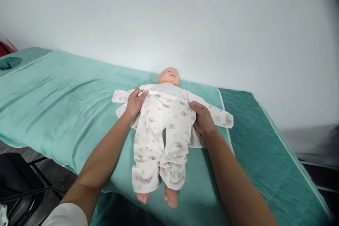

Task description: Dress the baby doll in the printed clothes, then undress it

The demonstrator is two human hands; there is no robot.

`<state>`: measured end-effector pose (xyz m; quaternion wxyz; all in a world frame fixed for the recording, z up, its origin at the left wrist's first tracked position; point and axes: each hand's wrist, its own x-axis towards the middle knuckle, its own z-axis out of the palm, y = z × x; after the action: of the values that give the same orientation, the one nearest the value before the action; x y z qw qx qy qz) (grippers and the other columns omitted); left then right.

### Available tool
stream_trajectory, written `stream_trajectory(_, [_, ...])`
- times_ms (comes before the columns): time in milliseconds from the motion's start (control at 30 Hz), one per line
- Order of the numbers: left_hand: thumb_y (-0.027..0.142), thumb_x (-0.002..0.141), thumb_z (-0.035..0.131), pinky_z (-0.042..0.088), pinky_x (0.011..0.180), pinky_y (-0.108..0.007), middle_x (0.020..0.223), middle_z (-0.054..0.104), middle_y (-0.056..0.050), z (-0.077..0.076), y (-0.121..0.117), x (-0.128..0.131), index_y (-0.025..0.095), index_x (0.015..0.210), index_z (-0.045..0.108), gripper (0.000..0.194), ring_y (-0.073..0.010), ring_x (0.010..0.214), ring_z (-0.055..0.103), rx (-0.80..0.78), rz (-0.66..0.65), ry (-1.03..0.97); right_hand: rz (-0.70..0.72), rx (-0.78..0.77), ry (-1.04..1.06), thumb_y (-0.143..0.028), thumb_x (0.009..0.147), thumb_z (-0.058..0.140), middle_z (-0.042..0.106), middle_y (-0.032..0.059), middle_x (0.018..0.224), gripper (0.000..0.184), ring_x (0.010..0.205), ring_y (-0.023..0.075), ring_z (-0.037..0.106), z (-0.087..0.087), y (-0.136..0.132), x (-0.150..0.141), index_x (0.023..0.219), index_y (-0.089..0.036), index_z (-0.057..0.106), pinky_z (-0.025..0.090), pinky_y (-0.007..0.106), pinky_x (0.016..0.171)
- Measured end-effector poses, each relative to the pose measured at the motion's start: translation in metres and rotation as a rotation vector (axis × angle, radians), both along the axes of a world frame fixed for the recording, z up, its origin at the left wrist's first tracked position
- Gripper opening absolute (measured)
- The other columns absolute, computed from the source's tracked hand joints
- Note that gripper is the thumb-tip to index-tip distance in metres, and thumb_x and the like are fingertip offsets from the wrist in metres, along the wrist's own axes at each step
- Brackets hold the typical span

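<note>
A baby doll (169, 76) lies on its back, head toward the wall and bare feet toward me. White printed baby pants (165, 114) cover its legs and reach up over the belly. My left hand (135, 102) pinches the waistband at its left corner, thumb on top. At the right corner my right hand (202, 116) grips the same waistband, so the cloth is stretched between them. Beneath the doll a matching long-sleeved baby top (224, 117) is spread out, sleeves to both sides. The doll's arms cannot be made out.
A light green blanket (66, 91) covers the bed, with a darker green quilted pad (246, 130) at the right. Behind the bed rises a white wall (169, 24). A black chair (19, 176) stands at the lower left.
</note>
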<state>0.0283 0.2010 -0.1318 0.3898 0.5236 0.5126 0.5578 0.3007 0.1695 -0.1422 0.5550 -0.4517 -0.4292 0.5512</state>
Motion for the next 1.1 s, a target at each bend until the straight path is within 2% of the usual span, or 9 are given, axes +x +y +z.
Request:
stream_trajectory(133, [0.049, 0.083, 0.065, 0.029, 0.061, -0.025, 0.067, 0.036, 0.004, 0.001, -0.001, 0.0, 0.02, 0.065, 0.036, 0.045, -0.0125, 0.066, 0.034, 0.008, -0.05, 0.072, -0.09, 0.063, -0.066, -0.054, 0.076, 0.075, 0.036, -0.0063, 0.056, 0.049, 0.051, 0.0117, 0.032, -0.005, 0.0, -0.009, 0.06, -0.024, 0.041, 0.033, 0.028, 0.05])
stream_trajectory(300, [0.052, 0.089, 0.056, 0.027, 0.063, -0.028, 0.065, 0.036, 0.003, 0.005, -0.007, -0.003, 0.02, 0.065, 0.033, 0.046, -0.0142, 0.066, 0.035, 0.019, -0.222, 0.247, -0.161, 0.158, -0.368, -0.06, 0.082, 0.066, 0.039, -0.0059, 0.06, 0.045, 0.058, 0.0129, 0.035, -0.008, -0.001, -0.015, 0.064, -0.023, 0.047, 0.031, 0.027, 0.055])
stream_trajectory(500, [0.052, 0.091, 0.053, 0.028, 0.063, -0.029, 0.068, 0.045, 0.001, 0.013, -0.013, -0.011, 0.021, 0.067, 0.04, 0.042, -0.0157, 0.067, 0.038, -0.006, -0.317, 0.337, -0.018, 0.274, -0.629, -0.048, 0.088, 0.061, 0.057, -0.0015, 0.08, 0.028, 0.077, 0.0166, 0.051, -0.004, -0.001, -0.001, 0.077, -0.022, 0.057, 0.039, 0.03, 0.071])
stream_trajectory(600, [0.053, 0.09, 0.054, 0.029, 0.061, -0.029, 0.07, 0.046, 0.0, 0.017, -0.013, -0.016, 0.02, 0.066, 0.043, 0.042, -0.0159, 0.067, 0.04, -0.068, -0.376, 0.312, -0.03, 0.357, -0.726, -0.039, 0.087, 0.06, 0.061, 0.0016, 0.093, 0.018, 0.085, 0.019, 0.054, -0.007, 0.001, 0.004, 0.081, -0.023, 0.057, 0.042, 0.033, 0.076])
stream_trajectory(667, [0.056, 0.088, 0.057, 0.028, 0.059, -0.029, 0.068, 0.044, 0.001, 0.019, -0.013, -0.02, 0.021, 0.063, 0.043, 0.045, -0.0154, 0.063, 0.038, -0.126, -0.406, 0.281, -0.072, 0.376, -0.791, -0.033, 0.085, 0.06, 0.061, 0.0018, 0.092, 0.011, 0.083, 0.0191, 0.054, -0.01, 0.003, 0.006, 0.081, -0.024, 0.056, 0.043, 0.034, 0.075])
stream_trajectory(833, [0.058, 0.084, 0.059, 0.03, 0.057, -0.029, 0.066, 0.042, 0.001, 0.017, -0.013, -0.027, 0.021, 0.064, 0.044, 0.045, -0.0153, 0.06, 0.04, -0.215, -0.489, 0.283, -0.188, 0.309, -0.921, -0.025, 0.077, 0.06, 0.058, 0.0009, 0.081, 0.005, 0.076, 0.0195, 0.052, -0.015, 0.004, 0.006, 0.078, -0.024, 0.056, 0.041, 0.035, 0.07])
stream_trajectory(933, [0.053, 0.088, 0.054, 0.031, 0.06, -0.029, 0.067, 0.042, 0.001, 0.015, -0.014, -0.025, 0.02, 0.064, 0.039, 0.043, -0.0153, 0.064, 0.041, -0.134, -0.409, 0.372, -0.233, 0.264, -0.967, -0.025, 0.077, 0.058, 0.059, 0.0022, 0.085, 0.004, 0.077, 0.0202, 0.054, -0.012, 0.003, 0.003, 0.08, -0.024, 0.055, 0.042, 0.035, 0.071])
stream_trajectory(1033, [0.049, 0.09, 0.052, 0.029, 0.062, -0.028, 0.069, 0.044, 0.001, 0.013, -0.015, -0.02, 0.02, 0.065, 0.038, 0.041, -0.0148, 0.068, 0.04, -0.07, -0.321, 0.42, -0.184, 0.146, -0.993, -0.023, 0.076, 0.057, 0.063, 0.0026, 0.084, 0.007, 0.076, 0.0204, 0.057, -0.006, 0.001, 0.0, 0.084, -0.024, 0.057, 0.043, 0.034, 0.071])
stream_trajectory(1100, [0.05, 0.09, 0.053, 0.027, 0.061, -0.028, 0.068, 0.042, 0.001, 0.012, -0.014, -0.018, 0.02, 0.065, 0.038, 0.042, -0.0139, 0.066, 0.038, -0.107, -0.333, 0.371, -0.117, 0.067, -0.993, -0.023, 0.075, 0.058, 0.066, 0.0031, 0.084, 0.012, 0.075, 0.0208, 0.059, -0.003, 0.001, 0.001, 0.087, -0.023, 0.058, 0.045, 0.034, 0.071])
